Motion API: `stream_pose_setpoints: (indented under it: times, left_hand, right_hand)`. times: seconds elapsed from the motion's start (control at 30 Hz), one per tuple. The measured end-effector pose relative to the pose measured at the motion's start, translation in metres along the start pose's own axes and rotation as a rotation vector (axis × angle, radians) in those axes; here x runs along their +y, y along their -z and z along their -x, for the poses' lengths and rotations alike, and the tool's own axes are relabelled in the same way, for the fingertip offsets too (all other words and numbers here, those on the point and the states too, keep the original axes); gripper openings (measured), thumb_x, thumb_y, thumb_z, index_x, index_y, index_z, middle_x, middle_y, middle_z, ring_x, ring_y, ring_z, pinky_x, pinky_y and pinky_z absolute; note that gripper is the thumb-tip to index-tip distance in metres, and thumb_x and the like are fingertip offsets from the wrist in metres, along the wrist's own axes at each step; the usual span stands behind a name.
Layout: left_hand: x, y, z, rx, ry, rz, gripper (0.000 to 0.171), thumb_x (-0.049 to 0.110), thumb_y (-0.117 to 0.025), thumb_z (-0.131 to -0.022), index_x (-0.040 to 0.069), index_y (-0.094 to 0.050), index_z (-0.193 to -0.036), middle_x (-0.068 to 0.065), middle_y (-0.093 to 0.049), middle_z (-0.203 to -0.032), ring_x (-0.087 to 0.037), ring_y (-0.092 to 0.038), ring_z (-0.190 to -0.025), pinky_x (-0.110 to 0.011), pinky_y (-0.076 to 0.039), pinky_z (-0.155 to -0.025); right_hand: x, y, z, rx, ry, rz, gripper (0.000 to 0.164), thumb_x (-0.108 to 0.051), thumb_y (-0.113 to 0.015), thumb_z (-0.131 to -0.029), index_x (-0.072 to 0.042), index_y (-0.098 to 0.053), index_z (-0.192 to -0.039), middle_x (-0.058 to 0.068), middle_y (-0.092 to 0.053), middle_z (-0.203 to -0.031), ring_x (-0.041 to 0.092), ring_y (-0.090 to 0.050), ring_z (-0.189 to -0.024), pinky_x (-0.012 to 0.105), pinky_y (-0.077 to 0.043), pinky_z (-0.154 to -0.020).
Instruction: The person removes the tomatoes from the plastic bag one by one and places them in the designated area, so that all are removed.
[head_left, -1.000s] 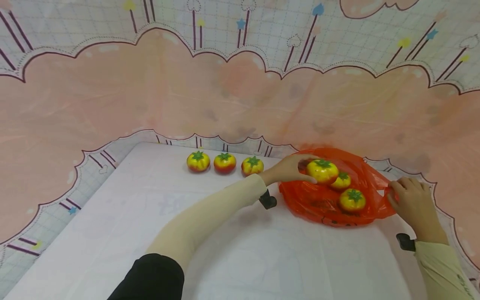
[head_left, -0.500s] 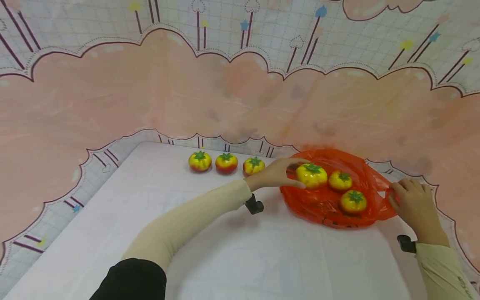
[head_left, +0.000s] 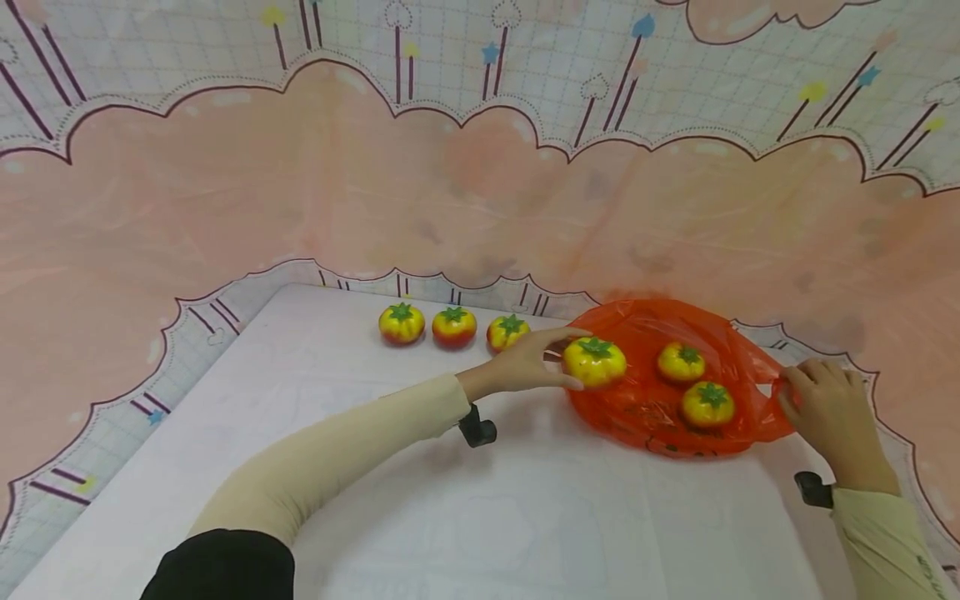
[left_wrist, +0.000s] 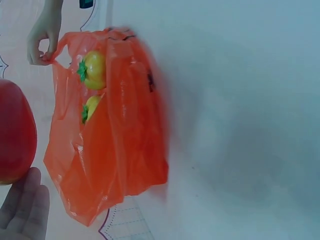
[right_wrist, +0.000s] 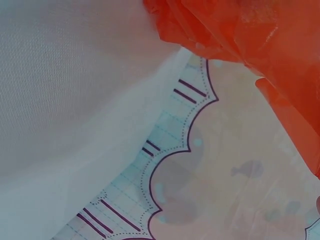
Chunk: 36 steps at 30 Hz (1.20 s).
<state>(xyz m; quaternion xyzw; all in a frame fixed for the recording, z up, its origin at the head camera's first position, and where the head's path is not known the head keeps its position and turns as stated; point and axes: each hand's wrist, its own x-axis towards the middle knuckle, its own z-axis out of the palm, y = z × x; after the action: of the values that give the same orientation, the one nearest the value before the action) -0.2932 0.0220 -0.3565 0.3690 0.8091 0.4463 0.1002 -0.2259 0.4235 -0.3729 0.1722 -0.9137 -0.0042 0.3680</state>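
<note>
My left hand (head_left: 525, 362) holds a yellow-and-red tomato (head_left: 595, 363) with a green leafy top, over the left part of a red plastic bag (head_left: 637, 425). In the left wrist view, the red underside of this held tomato (left_wrist: 15, 132) shows beside my fingertips (left_wrist: 30, 195). Inside the bag sit two more tomatoes, one farther back (head_left: 681, 362) and one nearer (head_left: 707, 405). My right hand (head_left: 828, 417) pinches the bag's handle at its right end. The right wrist view shows red plastic (right_wrist: 225, 30), with little of that hand visible.
A row of three similar tomatoes, left (head_left: 401, 323), middle (head_left: 453, 327) and right (head_left: 507, 332), stands along the back of the white table (head_left: 480, 517). Behind rises a patterned cloth (head_left: 375, 192). A dark wrist camera (head_left: 477, 427) hangs below my left wrist.
My left hand has drawn leftward with its tomato, away from the two other tomatoes in the bag. My right hand has stayed at the handle.
</note>
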Motion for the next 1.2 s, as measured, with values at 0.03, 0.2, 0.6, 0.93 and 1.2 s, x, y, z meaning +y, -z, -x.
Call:
stream_pose_setpoints:
  times: [0.03, 0.2, 0.6, 0.93, 1.2]
  left_hand:
    - [-0.001, 0.001, 0.002, 0.004, 0.003, 0.001, 0.067, 0.025, -0.073, -0.081, 0.017, -0.043, -0.140, -0.003, -0.054, -0.135, -0.017, -0.053, -0.119, -0.023, -0.047, -0.098]
    - [-0.004, 0.008, 0.017, 0.023, 0.033, 0.000, 0.067, 0.025, -0.074, -0.081, 0.017, -0.043, -0.140, -0.002, -0.054, -0.134, -0.018, -0.054, -0.119, -0.025, -0.050, -0.096]
    - [-0.023, 0.034, 0.047, 0.096, 0.138, -0.029, 0.070, 0.027, -0.075, -0.079, 0.021, -0.042, -0.141, -0.007, -0.054, -0.134, -0.025, -0.055, -0.120, -0.039, -0.047, -0.101]
    - [-0.041, 0.072, 0.074, 0.207, 0.198, -0.074, 0.071, 0.028, -0.075, -0.079, 0.019, -0.042, -0.141, -0.010, -0.049, -0.139, -0.029, -0.050, -0.125, -0.045, -0.043, -0.104]
    - [-0.059, 0.103, 0.098, 0.281, 0.222, -0.060, 0.069, 0.024, -0.074, -0.081, 0.014, -0.041, -0.141, -0.015, -0.046, -0.140, -0.034, -0.050, -0.123, -0.046, -0.045, -0.101]
  right_hand:
    - [0.000, 0.000, 0.000, 0.000, 0.001, 0.001, 0.026, 0.005, -0.074, -0.062, 0.007, -0.061, -0.085, 0.026, -0.058, -0.080, 0.044, -0.050, -0.084, 0.059, -0.041, -0.073]
    - [0.000, 0.000, 0.000, 0.009, 0.003, -0.003, 0.024, 0.006, -0.072, -0.062, 0.006, -0.060, -0.083, 0.025, -0.057, -0.078, 0.044, -0.050, -0.082, 0.058, -0.040, -0.072]
    - [0.003, 0.000, 0.001, -0.003, -0.003, -0.008, 0.025, 0.006, -0.072, -0.062, 0.006, -0.060, -0.084, 0.026, -0.057, -0.080, 0.045, -0.048, -0.084, 0.060, -0.040, -0.073]
    - [0.003, 0.001, 0.001, 0.008, 0.005, 0.003, 0.029, 0.007, -0.075, -0.060, 0.007, -0.061, -0.085, 0.026, -0.058, -0.080, 0.044, -0.049, -0.084, 0.061, -0.042, -0.075]
    - [0.004, 0.002, 0.000, -0.008, -0.016, 0.000, 0.028, 0.007, -0.074, -0.061, 0.007, -0.060, -0.085, 0.027, -0.057, -0.081, 0.046, -0.048, -0.086, 0.062, -0.041, -0.075]
